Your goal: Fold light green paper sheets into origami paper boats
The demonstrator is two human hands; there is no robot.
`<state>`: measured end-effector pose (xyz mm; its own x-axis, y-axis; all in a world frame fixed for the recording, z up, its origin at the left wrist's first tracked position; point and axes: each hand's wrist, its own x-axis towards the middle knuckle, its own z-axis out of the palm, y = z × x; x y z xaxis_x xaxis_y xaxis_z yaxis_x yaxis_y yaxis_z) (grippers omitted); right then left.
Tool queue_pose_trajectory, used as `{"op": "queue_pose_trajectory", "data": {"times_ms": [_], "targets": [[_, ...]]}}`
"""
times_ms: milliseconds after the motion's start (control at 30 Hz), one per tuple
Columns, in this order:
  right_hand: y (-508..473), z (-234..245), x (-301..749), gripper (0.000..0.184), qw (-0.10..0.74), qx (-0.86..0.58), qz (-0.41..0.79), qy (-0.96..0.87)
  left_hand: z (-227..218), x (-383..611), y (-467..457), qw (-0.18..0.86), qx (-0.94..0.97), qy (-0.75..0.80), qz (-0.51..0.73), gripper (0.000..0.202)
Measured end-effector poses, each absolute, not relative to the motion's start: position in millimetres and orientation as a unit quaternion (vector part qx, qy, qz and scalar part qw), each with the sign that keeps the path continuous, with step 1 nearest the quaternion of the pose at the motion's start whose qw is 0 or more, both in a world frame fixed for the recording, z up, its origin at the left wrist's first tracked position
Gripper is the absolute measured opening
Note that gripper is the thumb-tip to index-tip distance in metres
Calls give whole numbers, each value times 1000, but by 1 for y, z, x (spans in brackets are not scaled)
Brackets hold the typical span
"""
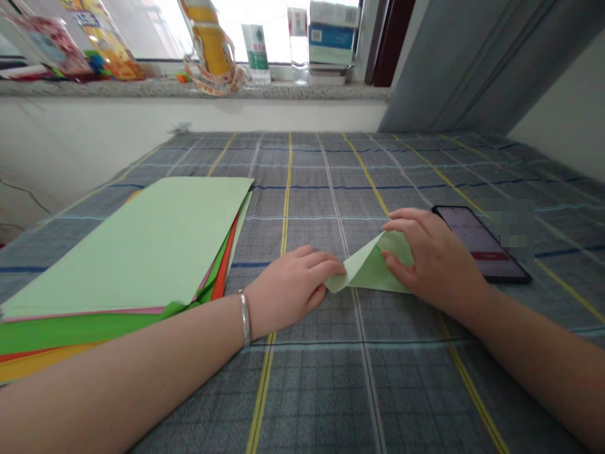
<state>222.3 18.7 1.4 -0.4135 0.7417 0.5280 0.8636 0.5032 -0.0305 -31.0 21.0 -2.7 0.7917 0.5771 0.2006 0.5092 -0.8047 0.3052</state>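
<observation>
- a folded pale green paper sheet lies between the hands on a grey-blue checked cloth, its upper edge raised off the cloth.
- the left hand, a silver bangle at its wrist, has a narrow grip, its fingertips pressed on the paper's left point.
- the right hand has a wider grip, with thumb and fingers spread over the paper's right side.
- a black smartphone lies just beside the right hand, and a stack of multicoloured paper sheets lies to the left.
- risks: uneven pressure could skew or crumple the thin paper, the soft cloth gives weak backing for a sharp crease, and a slip of the right hand could knock the smartphone.
</observation>
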Motion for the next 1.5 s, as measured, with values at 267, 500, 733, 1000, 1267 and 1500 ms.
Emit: {"op": "queue_pose_trajectory", "data": {"times_ms": [267, 500, 733, 1000, 1267, 1500], "targets": [[36, -11, 235, 29, 225, -492, -147, -828, -6, -28, 25, 101, 933, 313, 145, 28], [36, -9, 230, 16, 187, -409, -77, -890, -6, -28, 27, 89, 949, 259, 155, 34], [27, -7, 223, 25, 152, -377, 48, -912, -5, -30, 27, 61, 958, 251, 123, 28], [14, -4, 211, 33, 116, -355, -66, -925, 3, -27, 15, -70, 959, 264, 70, 18], [-17, 11, 199, 25, 181, -251, -260, -915, -8, -27, 22, 48, 904, 372, 206, 12], [-3, 0, 193, 17, 127, -385, -118, -906, -8, -28, 29, 175, 856, 417, 250, 36]]}}
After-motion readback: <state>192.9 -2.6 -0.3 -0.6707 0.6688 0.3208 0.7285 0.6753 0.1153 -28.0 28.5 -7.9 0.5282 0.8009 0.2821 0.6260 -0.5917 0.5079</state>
